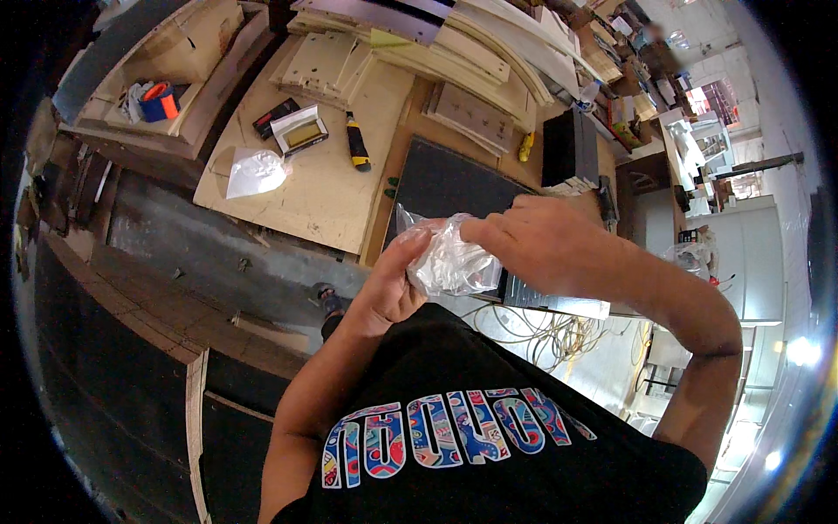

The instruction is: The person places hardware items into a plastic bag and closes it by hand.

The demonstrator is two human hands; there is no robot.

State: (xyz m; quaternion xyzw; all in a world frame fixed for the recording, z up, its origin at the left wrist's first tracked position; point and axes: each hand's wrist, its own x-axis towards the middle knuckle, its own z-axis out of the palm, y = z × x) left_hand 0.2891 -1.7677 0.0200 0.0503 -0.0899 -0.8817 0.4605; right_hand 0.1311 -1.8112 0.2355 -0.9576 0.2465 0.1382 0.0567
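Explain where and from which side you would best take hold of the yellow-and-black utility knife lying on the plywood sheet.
Grip the utility knife around its thick black middle, coming down from above with the hand across its length. It lies flat with bare plywood sheet on both long sides, so fingers probably fit either side. Its far end, likely the blade end, is best avoided.

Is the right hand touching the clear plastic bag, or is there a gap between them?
Touching. The head view shows the right hand with its fingers pinching the top of the clear plastic bag, while the left hand grips it from below.
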